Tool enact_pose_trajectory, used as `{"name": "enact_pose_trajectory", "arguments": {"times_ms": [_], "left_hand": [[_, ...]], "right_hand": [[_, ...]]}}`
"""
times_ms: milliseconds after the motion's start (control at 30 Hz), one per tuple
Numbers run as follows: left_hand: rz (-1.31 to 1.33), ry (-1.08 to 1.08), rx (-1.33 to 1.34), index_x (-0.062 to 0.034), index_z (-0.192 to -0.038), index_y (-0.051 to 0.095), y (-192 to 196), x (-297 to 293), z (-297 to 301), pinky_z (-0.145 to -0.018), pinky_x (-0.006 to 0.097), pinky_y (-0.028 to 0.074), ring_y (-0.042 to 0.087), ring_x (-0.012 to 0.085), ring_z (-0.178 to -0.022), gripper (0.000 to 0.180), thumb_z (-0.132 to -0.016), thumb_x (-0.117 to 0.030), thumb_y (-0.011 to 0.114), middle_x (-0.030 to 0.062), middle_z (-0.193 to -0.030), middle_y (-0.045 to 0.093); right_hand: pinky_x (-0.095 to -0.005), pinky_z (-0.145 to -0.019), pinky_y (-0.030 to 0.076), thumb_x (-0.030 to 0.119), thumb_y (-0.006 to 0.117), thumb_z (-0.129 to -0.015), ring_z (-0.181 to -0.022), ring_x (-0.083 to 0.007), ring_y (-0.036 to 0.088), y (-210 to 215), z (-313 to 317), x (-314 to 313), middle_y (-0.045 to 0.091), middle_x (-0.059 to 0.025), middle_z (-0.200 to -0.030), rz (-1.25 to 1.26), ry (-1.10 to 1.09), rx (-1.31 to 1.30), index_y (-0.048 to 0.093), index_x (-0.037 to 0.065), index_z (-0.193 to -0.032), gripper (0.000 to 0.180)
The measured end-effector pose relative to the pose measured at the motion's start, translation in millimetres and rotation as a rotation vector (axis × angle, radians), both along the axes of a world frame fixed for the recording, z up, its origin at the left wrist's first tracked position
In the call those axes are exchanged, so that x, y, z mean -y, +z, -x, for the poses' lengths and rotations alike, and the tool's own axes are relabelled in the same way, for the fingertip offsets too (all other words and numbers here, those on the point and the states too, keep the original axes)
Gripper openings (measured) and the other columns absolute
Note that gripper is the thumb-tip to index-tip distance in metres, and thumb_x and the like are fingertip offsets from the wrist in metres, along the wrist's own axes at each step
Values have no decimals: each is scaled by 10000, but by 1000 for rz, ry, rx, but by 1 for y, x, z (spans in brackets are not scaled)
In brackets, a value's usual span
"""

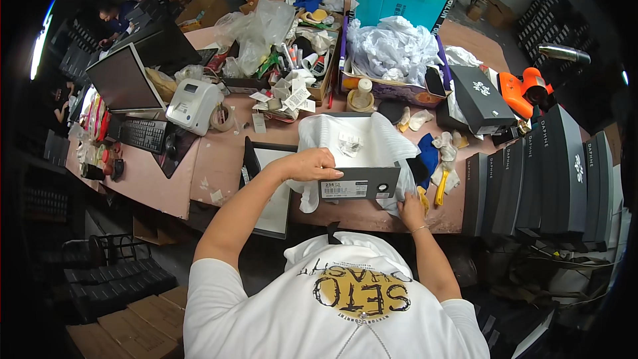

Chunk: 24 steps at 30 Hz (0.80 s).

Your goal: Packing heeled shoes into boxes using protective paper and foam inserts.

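Observation:
A grey shoe box stands without its lid at the table's front edge, a printed label on its near side. My left hand is closed over its near left rim. White wrapping sheets line the box and spill over both sides. In the box lies a small crumpled white piece, too small to name. My right hand is low beside the right side, its fingers closed on the hanging end of the wrapping sheet. Left of the box lies a dark lid, pale inside up, partly under my left forearm.
A yellow-handled tool and blue cloth lie right of the box. Dark shoe boxes line the right edge. Behind stand a carton of crumpled paper and a glass jar. A label printer and monitor stand left.

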<state>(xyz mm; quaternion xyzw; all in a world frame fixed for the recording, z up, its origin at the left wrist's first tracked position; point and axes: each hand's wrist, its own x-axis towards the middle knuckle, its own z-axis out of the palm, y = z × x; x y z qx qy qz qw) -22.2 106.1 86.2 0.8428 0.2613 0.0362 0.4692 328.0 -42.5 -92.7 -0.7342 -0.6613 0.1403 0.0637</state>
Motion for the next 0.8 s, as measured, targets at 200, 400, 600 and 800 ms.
{"name": "enact_pose_trajectory", "arguments": {"times_ms": [200, 400, 600, 800], "left_hand": [[12, -15, -24, 28, -682, 564, 1, 2, 0, -819, 343, 435, 528, 271, -927, 435, -912, -341, 584, 125, -822, 590], [-243, -102, -224, -59, -731, 669, -42, 62, -9, -970, 579, 305, 567, 287, -948, 399, -861, -421, 564, 116, -816, 631], [-365, 245, -247, -82, -1205, 567, -77, 134, -14, -1053, 646, 170, 468, 228, -1201, 490, -853, -421, 604, 71, -1199, 570], [895, 1126, 1018, -38, -1258, 483, 1, 90, -75, -1042, 375, 351, 479, 235, -1204, 595, -802, -331, 727, 104, -1259, 536]], "right_hand": [[-473, -716, 477, 248, 630, -815, -845, -363, 616, 4, 4, -1, 630, -190, -891, -18, -19, 49, 574, 28, -922, 251], [-417, -697, 454, 217, 566, -868, -795, -355, 598, 24, -7, 25, 615, -206, -809, -136, -268, -446, 592, -21, -896, 242], [-444, -745, 448, 138, 557, -865, -807, -390, 563, 125, -28, 38, 591, -200, -912, -489, -263, -491, 574, -39, -1068, 270], [-390, -884, 402, 70, 641, -695, -938, -232, 553, 224, 35, -27, 582, -65, -974, -457, 586, -8, 598, 105, -1145, 454]]}}
